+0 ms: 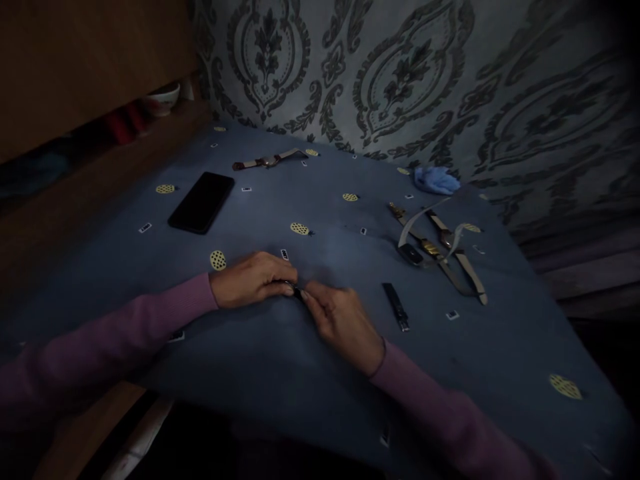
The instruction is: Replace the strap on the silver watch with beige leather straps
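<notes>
Two sets of fingertips meet over a small dark piece (297, 291) near the middle of the blue patterned cloth (280, 373): the left hand (255, 279) curls its fingers down onto it and the right hand (343, 323) pinches its other end, though the piece is too small and dim to make out. Just right of the right hand lies a loose black strap (396, 307), beyond it a tangle of watches (437, 250) and a blue rag (435, 180), while a dark phone (201, 202) and another watch (267, 160) lie farther back to the left, well apart from both hands.
</notes>
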Tool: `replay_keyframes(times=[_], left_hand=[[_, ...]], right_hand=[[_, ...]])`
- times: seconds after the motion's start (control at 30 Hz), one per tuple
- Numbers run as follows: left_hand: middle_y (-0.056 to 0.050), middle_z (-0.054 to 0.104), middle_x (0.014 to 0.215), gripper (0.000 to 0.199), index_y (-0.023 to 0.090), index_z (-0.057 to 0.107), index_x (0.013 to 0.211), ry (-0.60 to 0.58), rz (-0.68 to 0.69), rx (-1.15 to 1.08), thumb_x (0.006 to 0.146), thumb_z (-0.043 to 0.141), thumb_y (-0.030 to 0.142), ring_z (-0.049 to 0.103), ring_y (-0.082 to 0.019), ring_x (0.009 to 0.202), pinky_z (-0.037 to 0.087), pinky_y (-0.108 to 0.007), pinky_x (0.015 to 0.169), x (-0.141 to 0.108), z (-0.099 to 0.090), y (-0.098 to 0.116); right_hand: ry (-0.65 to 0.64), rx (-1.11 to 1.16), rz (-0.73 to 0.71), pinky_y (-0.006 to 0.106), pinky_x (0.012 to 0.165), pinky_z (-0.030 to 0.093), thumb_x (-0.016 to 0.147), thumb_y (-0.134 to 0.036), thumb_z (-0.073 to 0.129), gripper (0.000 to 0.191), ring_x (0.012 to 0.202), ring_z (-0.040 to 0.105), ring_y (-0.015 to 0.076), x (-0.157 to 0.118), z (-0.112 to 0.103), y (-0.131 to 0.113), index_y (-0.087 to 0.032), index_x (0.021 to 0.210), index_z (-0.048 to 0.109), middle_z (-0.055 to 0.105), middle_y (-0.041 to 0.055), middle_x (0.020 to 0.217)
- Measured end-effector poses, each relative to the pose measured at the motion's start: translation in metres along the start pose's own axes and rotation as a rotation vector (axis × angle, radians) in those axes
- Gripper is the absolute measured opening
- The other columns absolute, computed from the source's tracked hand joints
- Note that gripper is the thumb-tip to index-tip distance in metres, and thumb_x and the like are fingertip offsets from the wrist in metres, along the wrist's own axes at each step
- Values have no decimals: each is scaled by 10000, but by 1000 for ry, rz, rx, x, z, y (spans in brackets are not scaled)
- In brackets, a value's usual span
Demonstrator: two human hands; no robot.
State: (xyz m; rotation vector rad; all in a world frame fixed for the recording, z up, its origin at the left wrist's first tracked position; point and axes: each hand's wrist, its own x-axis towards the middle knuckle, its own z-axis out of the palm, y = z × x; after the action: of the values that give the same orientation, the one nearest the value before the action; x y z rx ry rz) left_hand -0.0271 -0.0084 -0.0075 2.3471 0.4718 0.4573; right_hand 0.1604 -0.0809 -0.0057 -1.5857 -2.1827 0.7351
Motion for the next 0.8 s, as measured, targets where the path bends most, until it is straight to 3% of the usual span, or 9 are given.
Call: replay_keyframes(times=[0.53, 0.8], left_hand=[[-2, 511, 662, 362, 166, 509, 707, 86, 45, 173, 994, 353, 321, 496, -140, 645, 388, -248, 651, -6, 10, 3], [-4, 510, 670, 324, 158, 513, 724, 103, 53, 170, 989, 380, 289, 510, -143, 664, 394, -244, 671, -7, 12, 3]], right_hand=[[-160, 70, 12, 224, 487, 262, 857, -165, 437, 343, 463, 338, 93, 14, -13, -1, -213, 536, 323, 324, -63, 501], [-207, -160, -27, 253, 507, 255, 899, -179, 432, 281, 470, 449, 117, 12, -16, -7, -188, 635, 527, 485, -9, 525]])
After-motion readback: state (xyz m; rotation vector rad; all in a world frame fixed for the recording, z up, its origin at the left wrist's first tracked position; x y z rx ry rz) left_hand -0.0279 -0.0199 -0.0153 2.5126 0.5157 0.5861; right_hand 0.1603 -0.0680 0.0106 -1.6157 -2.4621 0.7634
